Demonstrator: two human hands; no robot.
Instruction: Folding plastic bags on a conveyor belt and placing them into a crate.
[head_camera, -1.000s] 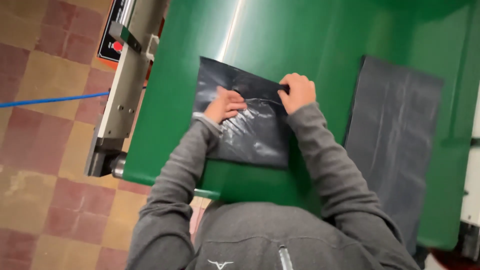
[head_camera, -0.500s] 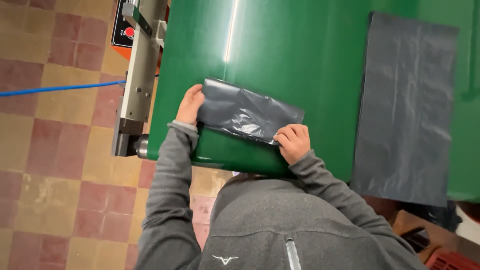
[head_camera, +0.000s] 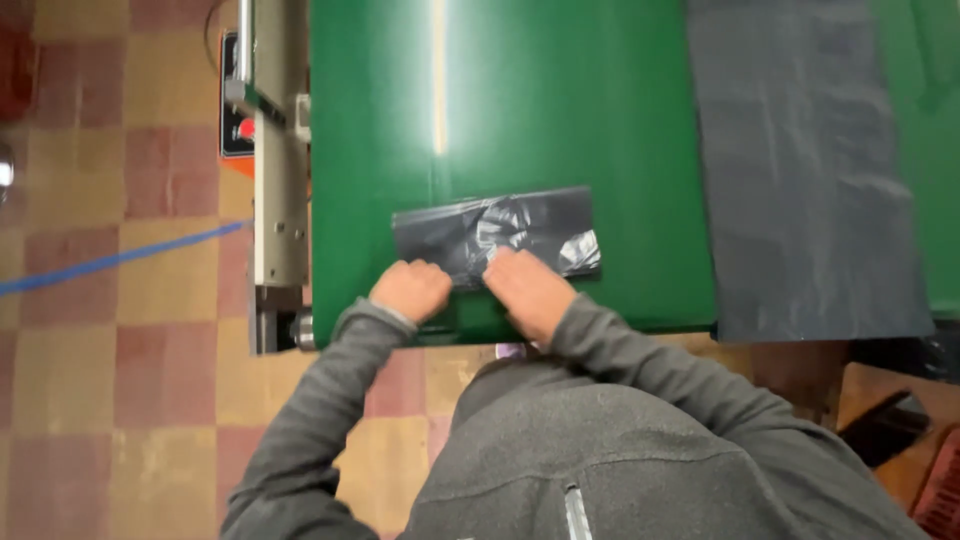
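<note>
Head view showing left hand (head_camera: 412, 291) and right hand (head_camera: 527, 288) pressing side by side on folded dark plastic bag (head_camera: 497, 232) near green table (head_camera: 380, 150) edge; seeming light, limp, slippery, best pinching at corners.

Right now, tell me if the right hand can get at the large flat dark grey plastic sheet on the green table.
Probably yes: the right hand rests on the folded bag, with only bare green table between it and the sheet.
</note>
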